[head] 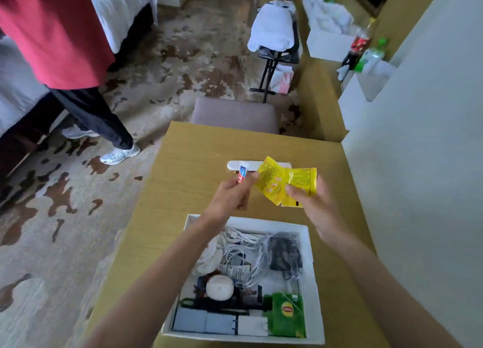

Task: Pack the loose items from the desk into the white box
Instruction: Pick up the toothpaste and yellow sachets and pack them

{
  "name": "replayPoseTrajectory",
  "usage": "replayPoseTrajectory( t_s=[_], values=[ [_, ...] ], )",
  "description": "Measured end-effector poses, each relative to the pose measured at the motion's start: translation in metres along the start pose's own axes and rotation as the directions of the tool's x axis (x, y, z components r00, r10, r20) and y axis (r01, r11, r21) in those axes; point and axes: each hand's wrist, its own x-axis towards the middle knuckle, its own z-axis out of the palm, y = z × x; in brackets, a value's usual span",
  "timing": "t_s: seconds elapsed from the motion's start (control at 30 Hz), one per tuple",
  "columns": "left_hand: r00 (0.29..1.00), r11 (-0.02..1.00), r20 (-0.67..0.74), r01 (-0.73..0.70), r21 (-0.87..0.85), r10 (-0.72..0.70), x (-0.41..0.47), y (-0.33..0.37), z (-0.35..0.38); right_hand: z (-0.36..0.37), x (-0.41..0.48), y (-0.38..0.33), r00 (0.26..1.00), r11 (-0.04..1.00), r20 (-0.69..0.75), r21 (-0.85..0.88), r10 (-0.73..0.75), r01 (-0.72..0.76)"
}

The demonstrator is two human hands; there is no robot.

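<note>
My left hand (231,194) holds a small red, white and blue tube (242,173) and pinches one yellow packet (271,184). A second yellow packet (303,181) is gripped in my right hand (309,201). Both hands hover above the wooden desk (188,169), just beyond the white box (311,256). The box is open and holds white cables (240,245), a black pouch (283,251), a round white case (219,287), a black comb, green Lipton tea bags (287,311) and small blue and white packs. A long white case (236,165) lies on the desk behind my hands.
A padded chair (235,113) stands at the desk's far edge. A person in a red shirt and dark trousers (65,60) stands on the patterned carpet at left, by a bed. A white wall runs along the right. Bottles (362,44) and bags sit further back.
</note>
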Motion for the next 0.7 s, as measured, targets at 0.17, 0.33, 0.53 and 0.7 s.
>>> replayPoseTrajectory(
  t_s=[0.17,0.33,0.53,0.7],
  values=[
    [1.000,0.998,0.006,0.027,-0.053,-0.027,-0.022,-0.011,-0.002,0.026,-0.046,0.022,0.978,0.976,-0.005,0.064,0.208,-0.207],
    [0.993,0.986,0.057,0.091,0.141,-0.100,-0.033,-0.016,-0.018,0.031,-0.058,0.024,0.979,0.969,0.053,-0.168,0.195,-0.184],
    [0.987,0.969,0.123,0.071,0.236,-0.103,-0.045,-0.023,-0.017,0.033,-0.067,0.027,0.991,0.979,0.103,-0.191,0.086,-0.066],
    [0.984,0.972,0.162,0.036,0.231,-0.075,-0.054,-0.030,-0.005,0.035,-0.074,0.032,0.991,0.991,0.095,-0.106,0.095,-0.085]
  ],
)
